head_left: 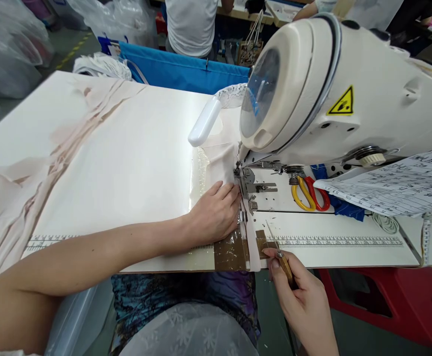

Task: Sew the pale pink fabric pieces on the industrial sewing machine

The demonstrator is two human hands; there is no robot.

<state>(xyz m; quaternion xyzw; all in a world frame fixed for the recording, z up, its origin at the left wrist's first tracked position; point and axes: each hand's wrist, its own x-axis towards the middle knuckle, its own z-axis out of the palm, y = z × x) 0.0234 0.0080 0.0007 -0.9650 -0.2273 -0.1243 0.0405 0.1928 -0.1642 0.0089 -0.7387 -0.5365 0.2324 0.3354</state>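
Note:
My left hand [217, 210] lies flat, fingers stretched, on pale pink fabric [221, 165] just in front of the needle area of a white sewing machine [386, 99]. A narrow strip of pale fabric [252, 240] runs from the presser foot [240, 173] down over the table's front edge. To its right, my right hand [301, 291] grips an awl [285, 267] by its wooden handle, its thin metal point aimed up and to the left. More pink fabric [48, 183] lies bunched across the left side of the table.
Yellow-handled scissors [302, 195] and red-handled ones [319, 195] lie right of the needle plate. Beyond are a written paper sheet [397, 185] and coiled cord [385, 222]. A blue cloth bin [186, 71] borders the table's back; a person in white [191, 24] is behind.

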